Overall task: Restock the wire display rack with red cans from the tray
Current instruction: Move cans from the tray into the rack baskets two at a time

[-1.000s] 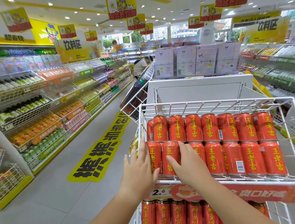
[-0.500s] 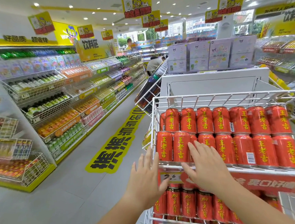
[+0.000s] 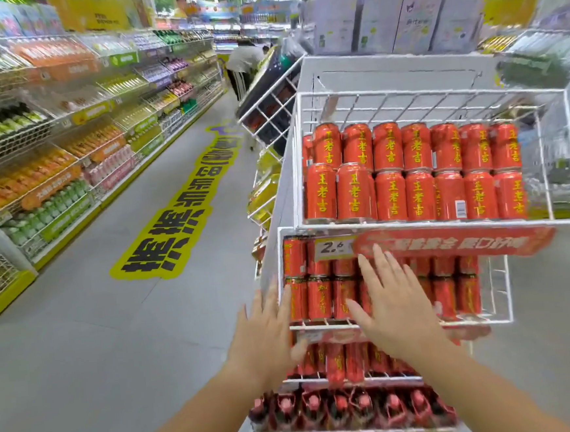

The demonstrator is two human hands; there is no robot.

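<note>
Head view: the wire rack (image 3: 431, 102) looked full of red cans (image 3: 390, 180) — left hand (image 3: 265, 330) and right hand (image 3: 396, 306) were spread flat, empty.

Bright, even store light is filling the frame with few shadows. Motion blur is smearing the edges and lower centre; wide-angle distortion is bending the shelves (image 3: 49, 139) at left.

The cans (image 3: 413, 171) were red with yellow characters, held in a white wire rack (image 3: 431, 102). A red banner (image 3: 449, 245) carried pale lettering beside a yellow price tag (image 3: 334, 247). The grey floor (image 3: 83, 351) bore a yellow sticker (image 3: 175, 221) with black characters.
</note>
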